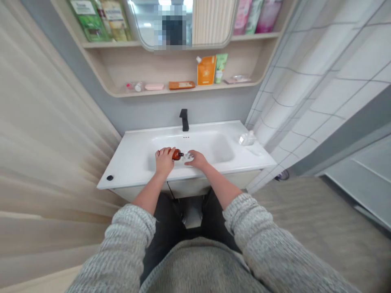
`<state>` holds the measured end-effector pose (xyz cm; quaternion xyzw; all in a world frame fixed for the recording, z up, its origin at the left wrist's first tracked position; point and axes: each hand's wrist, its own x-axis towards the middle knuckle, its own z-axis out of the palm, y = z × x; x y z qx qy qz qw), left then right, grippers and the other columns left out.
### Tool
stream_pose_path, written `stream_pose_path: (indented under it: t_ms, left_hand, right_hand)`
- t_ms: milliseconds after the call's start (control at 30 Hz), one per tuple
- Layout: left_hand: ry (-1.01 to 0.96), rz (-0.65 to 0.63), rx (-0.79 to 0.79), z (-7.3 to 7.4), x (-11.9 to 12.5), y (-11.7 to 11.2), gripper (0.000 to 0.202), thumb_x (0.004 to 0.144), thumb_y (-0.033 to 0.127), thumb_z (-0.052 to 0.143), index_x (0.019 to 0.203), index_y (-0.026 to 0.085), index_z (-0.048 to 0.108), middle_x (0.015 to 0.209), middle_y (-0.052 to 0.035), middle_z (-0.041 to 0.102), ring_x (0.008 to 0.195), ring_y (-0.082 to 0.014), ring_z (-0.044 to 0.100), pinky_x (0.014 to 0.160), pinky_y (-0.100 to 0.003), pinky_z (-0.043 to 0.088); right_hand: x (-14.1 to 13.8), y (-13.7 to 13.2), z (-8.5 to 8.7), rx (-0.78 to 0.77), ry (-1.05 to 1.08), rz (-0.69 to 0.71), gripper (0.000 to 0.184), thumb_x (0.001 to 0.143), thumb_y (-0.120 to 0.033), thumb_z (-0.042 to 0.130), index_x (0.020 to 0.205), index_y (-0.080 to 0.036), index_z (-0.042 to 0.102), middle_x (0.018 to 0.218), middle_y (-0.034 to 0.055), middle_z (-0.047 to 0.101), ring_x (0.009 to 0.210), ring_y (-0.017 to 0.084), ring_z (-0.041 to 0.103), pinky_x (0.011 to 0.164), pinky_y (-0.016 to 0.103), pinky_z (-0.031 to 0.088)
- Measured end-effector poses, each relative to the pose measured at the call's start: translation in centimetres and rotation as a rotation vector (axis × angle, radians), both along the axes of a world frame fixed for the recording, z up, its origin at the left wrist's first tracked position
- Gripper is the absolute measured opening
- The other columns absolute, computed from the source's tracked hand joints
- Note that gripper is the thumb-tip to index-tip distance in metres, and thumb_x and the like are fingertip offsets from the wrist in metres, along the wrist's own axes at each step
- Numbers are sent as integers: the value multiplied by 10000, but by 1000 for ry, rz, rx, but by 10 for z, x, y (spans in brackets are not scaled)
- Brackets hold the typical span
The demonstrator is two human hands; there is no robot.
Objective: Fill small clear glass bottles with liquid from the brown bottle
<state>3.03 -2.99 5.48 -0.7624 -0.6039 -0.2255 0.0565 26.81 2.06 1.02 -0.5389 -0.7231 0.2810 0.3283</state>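
Over the glossy white basin (214,147), a tipped, rounded amber bottle (176,154) is being gripped by the left hand (165,160), a transparent container (188,156) by the curled right hand (198,159).

From where I stand, I see two small things held over the white sink (218,148). One is a glossy, reddish-brown bottle (176,154) with a narrow black neck. It lies tipped on its side, nearly level, its body mostly wrapped by the left hand (165,160) and its neck pointing toward the right hand. The other is a clear, see-through piece (188,156), partly covered by the right hand (198,160); its exact shape is hard to make out. The bottle's black tip meets or nearly meets it; I cannot tell which.
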Motion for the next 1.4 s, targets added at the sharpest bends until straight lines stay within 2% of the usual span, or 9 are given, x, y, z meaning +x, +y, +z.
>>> stream_pose_path:
  t_ms: [467,767,1067,1400]
  left_hand:
    - [7,-13,-2,6,4,-5,714,979,147,547,1673,302,616,1665,-171,636,1582,-419,477,1334,-645,267]
    - [-44,-42,23,2,2,-3,690,998,147,545,1660,318,636,1675,-179,629,1631,-423,446,1370,-680,208]
    - [-34,-51,36,1,1,-2,672,1030,148,502,1667,321,627,1689,-166,623,1650,-406,430,1385,-668,186]
    - [64,-27,84,1,2,-3,623,1078,166,446,1654,309,634,1685,-157,635,1632,-402,468,1367,-693,254]
  right_hand:
    - [-1,-1,3,-4,-27,-14,716,643,-320,1092,1276,-263,763,1110,47,833,1024,274,797,1002,411,635]
    - [-2,-1,1,6,-14,-10,725,637,-319,1092,1278,-255,759,1128,54,831,1038,277,792,1009,411,631]
    - [-1,-1,1,10,-10,3,725,655,-320,1084,1299,-257,757,1168,59,832,1043,269,792,1018,411,634]
    - [-1,-1,1,28,-44,15,707,679,-311,1086,1295,-241,747,1171,65,839,1050,264,798,998,390,630]
